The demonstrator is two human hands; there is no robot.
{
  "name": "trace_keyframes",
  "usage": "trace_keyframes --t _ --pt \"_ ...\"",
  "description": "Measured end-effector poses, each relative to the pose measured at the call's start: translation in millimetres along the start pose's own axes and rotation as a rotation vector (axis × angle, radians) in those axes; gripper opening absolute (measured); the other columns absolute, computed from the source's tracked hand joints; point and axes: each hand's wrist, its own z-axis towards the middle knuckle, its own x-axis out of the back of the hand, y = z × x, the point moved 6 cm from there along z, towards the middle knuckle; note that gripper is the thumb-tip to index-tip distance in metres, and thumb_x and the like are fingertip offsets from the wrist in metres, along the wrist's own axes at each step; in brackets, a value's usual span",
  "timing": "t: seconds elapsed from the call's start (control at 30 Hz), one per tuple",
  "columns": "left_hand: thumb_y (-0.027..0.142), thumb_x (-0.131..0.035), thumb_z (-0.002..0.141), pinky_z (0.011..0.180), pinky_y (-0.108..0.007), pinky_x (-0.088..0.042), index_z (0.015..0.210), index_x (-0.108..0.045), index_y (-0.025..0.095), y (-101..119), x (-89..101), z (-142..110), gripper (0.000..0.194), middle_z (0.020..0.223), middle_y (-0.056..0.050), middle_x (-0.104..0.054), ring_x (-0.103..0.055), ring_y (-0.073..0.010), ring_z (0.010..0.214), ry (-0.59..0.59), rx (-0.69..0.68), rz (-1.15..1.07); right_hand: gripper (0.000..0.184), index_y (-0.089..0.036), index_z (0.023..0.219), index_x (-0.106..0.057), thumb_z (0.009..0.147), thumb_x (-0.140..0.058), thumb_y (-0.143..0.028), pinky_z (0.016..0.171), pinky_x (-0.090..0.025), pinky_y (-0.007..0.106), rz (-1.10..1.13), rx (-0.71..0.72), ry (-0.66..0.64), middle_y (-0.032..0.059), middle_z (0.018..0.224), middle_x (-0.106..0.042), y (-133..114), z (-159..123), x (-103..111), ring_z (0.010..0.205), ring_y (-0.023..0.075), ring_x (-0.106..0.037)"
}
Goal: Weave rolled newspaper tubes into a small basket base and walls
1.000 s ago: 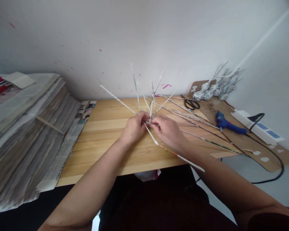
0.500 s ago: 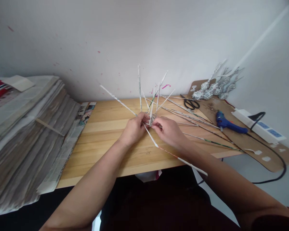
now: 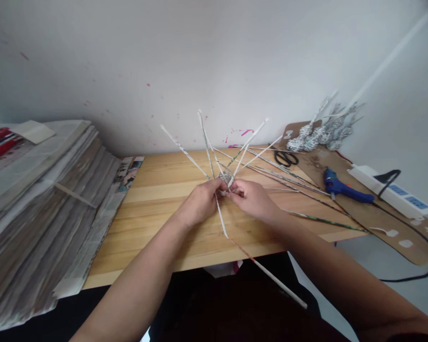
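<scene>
A small woven piece of rolled newspaper sticks point(image 3: 225, 177) is held between my hands over the wooden table, its long sticks fanning up and outward. My left hand point(image 3: 209, 197) grips its left side, fingers closed. On the right side, my right hand point(image 3: 248, 194) pinches the paper close to the weave with thumb and fingers. One long paper stick point(image 3: 221, 216) runs from under my left fingers toward my body and past the table's front edge. My fingers hide much of the weave.
Loose paper sticks point(image 3: 317, 218) lie to the right. Behind them are black scissors point(image 3: 286, 157), foil-like bundles point(image 3: 314, 135), a blue glue gun point(image 3: 345, 186) on cardboard and a white power strip point(image 3: 392, 190). A tall newspaper stack point(image 3: 67, 199) stands left. The wooden table point(image 3: 146, 228) ends in front of me.
The woven piece has tilted, so its coiled top now shows and its upright sticks spread wider. The long trailing stick has swung lower toward my body. Both hands still hold on.
</scene>
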Motion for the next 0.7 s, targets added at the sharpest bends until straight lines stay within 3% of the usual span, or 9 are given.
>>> trace_keyframes --t 0.13,0.37,0.57,0.7 --pt "-0.005 -0.044 0.075 0.077 -0.024 -0.049 0.105 -0.064 0.020 3.4 9.4 -0.4 0.044 0.093 -0.001 -0.070 -0.065 -0.0132 0.081 -0.004 -0.050 0.054 0.005 -0.019 0.084 -0.067 0.085 -0.066 -0.024 0.061 -0.041 0.025 0.027 -0.027 0.001 0.0008 0.073 -0.072 0.8 2.2 1.3 0.064 0.0144 -0.063" --pt "-0.005 -0.042 0.072 0.070 -0.022 -0.048 0.086 -0.065 0.018 -21.2 39.4 -2.3 0.035 0.081 0.001 -0.069 -0.063 -0.0117 0.073 0.311 0.085 0.140 0.010 -0.019 0.082 -0.068 0.083 -0.068 -0.029 0.060 -0.038 0.024 0.043 -0.067 -0.014 0.0000 0.074 -0.071 5.6 5.3 1.6 0.064 0.0130 -0.060" --pt "-0.006 -0.048 0.077 0.074 -0.022 -0.048 0.096 -0.066 0.019 -6.8 23.8 -0.2 0.036 0.092 -0.002 -0.067 -0.062 -0.0120 0.082 0.115 -0.139 0.180 0.010 -0.019 0.081 -0.068 0.084 -0.067 -0.029 0.058 -0.037 0.024 0.072 -0.053 -0.016 -0.0006 0.071 -0.070 8.5 5.0 -0.1 0.061 0.0118 -0.057" --pt "0.000 -0.055 0.084 0.078 -0.025 -0.050 0.098 -0.067 0.020 -2.1 17.0 -0.3 0.027 0.099 -0.003 -0.067 -0.063 -0.0139 0.088 0.048 -0.174 0.189 0.009 -0.019 0.081 -0.067 0.084 -0.068 -0.027 0.058 -0.037 0.023 0.076 -0.051 -0.021 -0.0008 0.070 -0.070 9.0 5.9 -2.0 0.060 0.0113 -0.058"
